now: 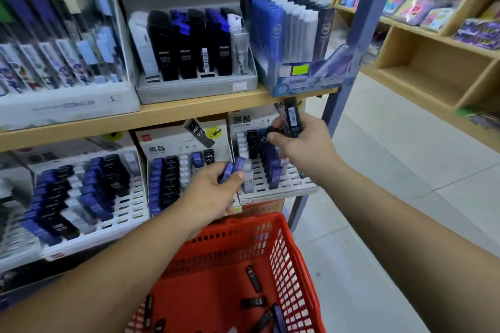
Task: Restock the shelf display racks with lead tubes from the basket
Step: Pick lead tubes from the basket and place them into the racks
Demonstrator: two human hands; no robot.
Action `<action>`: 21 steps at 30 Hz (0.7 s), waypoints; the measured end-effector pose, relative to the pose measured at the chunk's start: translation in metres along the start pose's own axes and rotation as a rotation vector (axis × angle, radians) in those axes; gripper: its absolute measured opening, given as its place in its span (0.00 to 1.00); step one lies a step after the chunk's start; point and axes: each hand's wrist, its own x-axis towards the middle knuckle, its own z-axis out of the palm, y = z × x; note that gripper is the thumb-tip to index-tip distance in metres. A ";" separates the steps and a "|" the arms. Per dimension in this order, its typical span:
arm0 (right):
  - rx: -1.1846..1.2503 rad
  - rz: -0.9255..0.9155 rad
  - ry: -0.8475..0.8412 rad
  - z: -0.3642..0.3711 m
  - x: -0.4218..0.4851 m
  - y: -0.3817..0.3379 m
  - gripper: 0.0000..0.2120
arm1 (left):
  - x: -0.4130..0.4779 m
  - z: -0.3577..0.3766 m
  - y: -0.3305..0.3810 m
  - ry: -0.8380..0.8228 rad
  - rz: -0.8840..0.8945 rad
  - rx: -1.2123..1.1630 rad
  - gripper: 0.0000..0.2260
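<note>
Pinching a black lead tube (pixel 291 117) between thumb and fingers, the right hand (pixel 301 144) holds it nearly upright, long axis vertical, its top end level with the front edge of the wooden shelf board (pixel 189 112) just above. The left hand (pixel 213 193) grips 2 blue lead tubes (pixel 230 170) side by side, tilted, tops pointing up and to the right. Both hands are in front of the right display rack (pixel 286 185) on the lower shelf, where blue and black tubes stand in slots and the front rows show bare slots (its printed header card rises behind the black tube). The middle display rack (pixel 173 181) and the left display rack (pixel 113 211) stand beside it, partly filled. Below the hands sits the red basket (pixel 288 259); loose black tubes (pixel 253 278) lie flat on its floor, pointing different ways. A blue steel post (pixel 361 21) rises at the shelf's right end.
</note>
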 end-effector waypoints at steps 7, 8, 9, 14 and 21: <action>-0.185 0.031 -0.087 0.020 0.018 0.022 0.09 | 0.004 -0.012 0.001 -0.067 -0.077 -0.256 0.06; -0.210 0.027 -0.078 0.021 0.022 0.022 0.10 | 0.004 -0.014 0.000 -0.065 -0.076 -0.245 0.06; -0.239 0.017 -0.079 0.022 0.025 0.021 0.11 | 0.004 -0.017 -0.001 -0.060 -0.076 -0.236 0.05; -0.405 0.040 -0.139 0.027 0.035 0.015 0.07 | 0.005 -0.027 -0.006 -0.040 -0.073 -0.264 0.05; -0.482 0.049 -0.192 0.022 0.034 0.013 0.08 | 0.012 -0.035 -0.014 -0.011 -0.077 -0.266 0.05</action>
